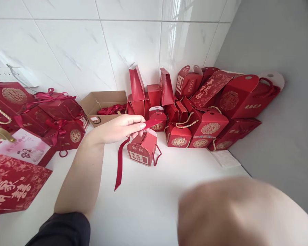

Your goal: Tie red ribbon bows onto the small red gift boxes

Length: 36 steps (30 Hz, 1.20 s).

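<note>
A small red gift box (pixel 143 150) with pale printed characters and a twisted red cord handle stands upright on the white tabletop. Just above it, my left hand (pixel 125 129) pinches a dark red ribbon (pixel 120 167). One end sticks out to the right past the fingertips, and the long end hangs down left of the box. Close to the camera at the lower right is my right hand or arm (pixel 243 212), large and smeared by motion; its fingers cannot be made out.
Several red gift boxes (pixel 210 128) are stacked at the back right, against a grey wall. An open cardboard carton (pixel 105 96) holds red ribbon. Ribbon-tied boxes (pixel 74 135) crowd the left, beside a red printed bag or box (pixel 15 186). White tissue (pixel 226 159) lies at right.
</note>
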Available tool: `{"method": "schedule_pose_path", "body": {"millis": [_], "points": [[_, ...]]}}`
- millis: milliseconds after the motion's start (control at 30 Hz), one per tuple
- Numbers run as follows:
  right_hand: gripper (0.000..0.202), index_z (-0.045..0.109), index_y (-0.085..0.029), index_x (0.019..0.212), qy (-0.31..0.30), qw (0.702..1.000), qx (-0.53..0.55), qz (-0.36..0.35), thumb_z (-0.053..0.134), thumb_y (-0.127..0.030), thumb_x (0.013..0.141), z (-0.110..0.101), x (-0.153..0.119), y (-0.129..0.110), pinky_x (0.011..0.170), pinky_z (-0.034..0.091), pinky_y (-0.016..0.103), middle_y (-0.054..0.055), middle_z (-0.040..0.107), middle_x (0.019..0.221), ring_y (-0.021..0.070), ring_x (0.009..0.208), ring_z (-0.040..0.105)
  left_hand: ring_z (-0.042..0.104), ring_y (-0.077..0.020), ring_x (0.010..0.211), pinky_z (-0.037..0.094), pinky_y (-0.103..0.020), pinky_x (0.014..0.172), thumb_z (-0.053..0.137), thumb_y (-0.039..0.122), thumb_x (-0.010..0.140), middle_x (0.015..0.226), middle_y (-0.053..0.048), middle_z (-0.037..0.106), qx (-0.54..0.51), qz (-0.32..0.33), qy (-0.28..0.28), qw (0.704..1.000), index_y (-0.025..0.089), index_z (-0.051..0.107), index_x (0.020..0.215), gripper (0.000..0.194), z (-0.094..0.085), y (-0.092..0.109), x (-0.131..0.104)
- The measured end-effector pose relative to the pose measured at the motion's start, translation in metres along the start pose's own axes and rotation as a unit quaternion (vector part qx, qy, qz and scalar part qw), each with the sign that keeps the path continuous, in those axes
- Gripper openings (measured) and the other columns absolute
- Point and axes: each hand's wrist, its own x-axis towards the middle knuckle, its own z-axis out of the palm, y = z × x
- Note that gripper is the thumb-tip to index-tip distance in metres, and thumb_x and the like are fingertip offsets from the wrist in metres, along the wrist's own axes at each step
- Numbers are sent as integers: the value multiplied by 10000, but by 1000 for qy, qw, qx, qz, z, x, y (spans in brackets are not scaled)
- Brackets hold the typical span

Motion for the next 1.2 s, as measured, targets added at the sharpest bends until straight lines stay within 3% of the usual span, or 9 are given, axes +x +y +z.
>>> {"method": "schedule_pose_path", "body": {"millis": [67, 133, 167, 200, 300, 400, 700, 967, 1200], "points": [[113, 716, -251, 948, 104, 990, 90, 2, 710, -302, 847, -26, 7, 5, 715, 560, 276, 13, 727, 861, 181, 800, 681, 577, -113, 649, 445, -228, 604, 474, 419, 957, 725, -8, 617, -19, 32, -13, 999, 181, 590, 787, 315, 3, 6, -3], [115, 675, -227, 920, 346, 925, 146, 62, 595, -307, 942, -43, 18, 18, 718, 527, 260, 13, 696, 892, 135, 781, 644, 583, -108, 617, 452, -222, 578, 519, 404, 942, 693, -4, 621, -29, 42, -17, 999, 175, 604, 779, 294, 5, 10, -4], [151, 655, -218, 936, 425, 886, 150, 107, 573, -342, 958, -47, 23, 26, 724, 511, 259, 17, 680, 912, 127, 789, 624, 589, -108, 606, 461, -222, 574, 535, 402, 935, 679, -3, 625, -33, 42, -10, 999, 174, 619, 785, 286, 6, 11, -5], [180, 643, -209, 968, 443, 871, 151, 149, 597, -381, 941, -48, 28, 34, 714, 499, 258, 24, 669, 958, 124, 791, 607, 595, -108, 596, 473, -223, 574, 548, 399, 929, 669, -3, 631, -34, 38, 1, 999, 173, 634, 791, 278, 7, 12, -5], [288, 620, -188, 913, 382, 878, 170, 235, 633, -475, 897, -41, 35, 51, 615, 443, 245, 15, 631, 873, 108, 691, 541, 620, -113, 586, 508, -229, 577, 573, 396, 917, 663, -9, 654, -47, 29, 33, 998, 172, 671, 821, 263, 9, 12, -4], [340, 571, -183, 775, 328, 892, 176, 255, 653, -499, 871, -33, 36, 56, 500, 334, 227, -39, 510, 654, 79, 545, 411, 661, -127, 631, 528, -220, 576, 588, 379, 913, 703, -22, 686, -73, 32, 36, 996, 171, 688, 854, 238, 10, 9, -1], [333, 547, -178, 719, 297, 905, 263, 151, 598, -431, 929, -35, 38, 45, 504, 305, 230, -27, 515, 640, 84, 556, 391, 626, -111, 528, 515, -209, 511, 644, 376, 882, 611, -5, 650, -168, 88, -28, 981, 155, 638, 721, 273, 12, 7, 1], [379, 510, -178, 681, 304, 912, 142, 235, 681, -468, 854, -34, 37, 48, 515, 287, 235, -46, 452, 623, 88, 573, 362, 617, -108, 576, 506, -200, 521, 636, 293, 870, 639, -14, 630, -98, 61, 26, 993, 155, 635, 749, 183, 18, 14, -2], [367, 502, -186, 698, 307, 914, 91, 250, 643, -472, 880, -32, 38, 45, 532, 306, 236, -44, 462, 642, 95, 588, 362, 607, -104, 572, 513, -215, 536, 593, 308, 890, 645, -8, 627, -92, 59, 15, 994, 160, 611, 753, 202, 18, 11, 0]]}}
